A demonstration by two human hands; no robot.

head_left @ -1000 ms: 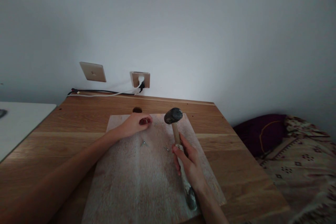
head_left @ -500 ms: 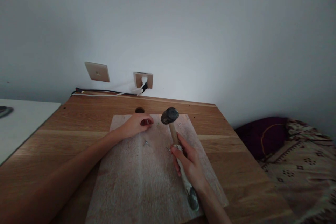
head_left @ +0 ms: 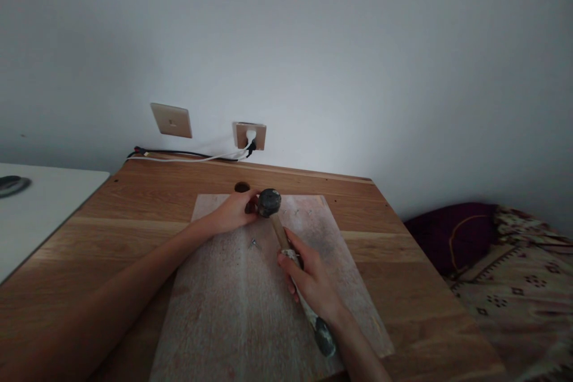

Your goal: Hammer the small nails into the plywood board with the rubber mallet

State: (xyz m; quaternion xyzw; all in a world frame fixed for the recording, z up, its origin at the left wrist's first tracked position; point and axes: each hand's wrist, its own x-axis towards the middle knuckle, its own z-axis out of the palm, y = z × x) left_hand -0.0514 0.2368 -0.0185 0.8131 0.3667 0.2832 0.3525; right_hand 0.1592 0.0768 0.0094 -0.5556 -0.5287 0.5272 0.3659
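Observation:
My right hand (head_left: 308, 277) is wrapped round the wooden handle of a hammer (head_left: 280, 233). The dark hammer head (head_left: 269, 202) hangs right beside the fingertips of my left hand (head_left: 235, 212). That hand rests on the far part of a pale wooden board (head_left: 233, 304), fingers pinched together on something small that I cannot make out. A bent nail (head_left: 254, 243) lies on the board just below the left hand. A few tiny nails (head_left: 296, 212) stand near the board's far edge.
The board lies on a brown wooden desk (head_left: 134, 203) with a round cable hole (head_left: 242, 187). On the wall behind are a switch plate (head_left: 171, 120) and a socket (head_left: 249, 135) with cables. A white table (head_left: 40, 203) stands left, a patterned bed with a dark pillow (head_left: 452, 233) right.
The hammer head has swung left and slightly down, from the board's middle to right beside my left fingertips. My right hand shifted left with it. The left hand stayed put.

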